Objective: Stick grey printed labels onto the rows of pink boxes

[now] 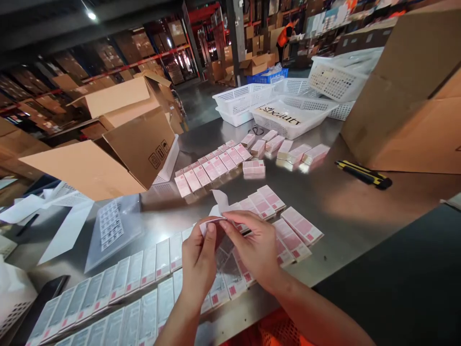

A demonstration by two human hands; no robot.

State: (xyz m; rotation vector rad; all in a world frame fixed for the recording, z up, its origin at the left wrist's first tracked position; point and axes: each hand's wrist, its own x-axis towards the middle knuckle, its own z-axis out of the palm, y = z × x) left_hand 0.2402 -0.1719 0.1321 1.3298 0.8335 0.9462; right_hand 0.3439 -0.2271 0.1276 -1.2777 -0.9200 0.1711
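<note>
My left hand [199, 262] pinches a curling white paper strip, apparently a label sheet [220, 198], between thumb and fingers. At the same strip's edge, the thumb and forefinger of my right hand [257, 245] are closed together. Whether a single label is between those fingertips is hidden. Below both hands lie two long rows of small flat boxes. Grey-faced boxes [134, 270] run to the left, and pink-and-white boxes [301, 225] lie at the right end. Part of the rows is covered by my hands and forearms.
More pink boxes [211, 168] stand farther back on the metal table [317, 192]. A yellow-and-black utility knife [363, 174] lies right, beside a large carton [406, 105]. White baskets [237, 103] line the back. Left are an open carton [118, 139] and a printed label sheet [111, 223] on clear plastic.
</note>
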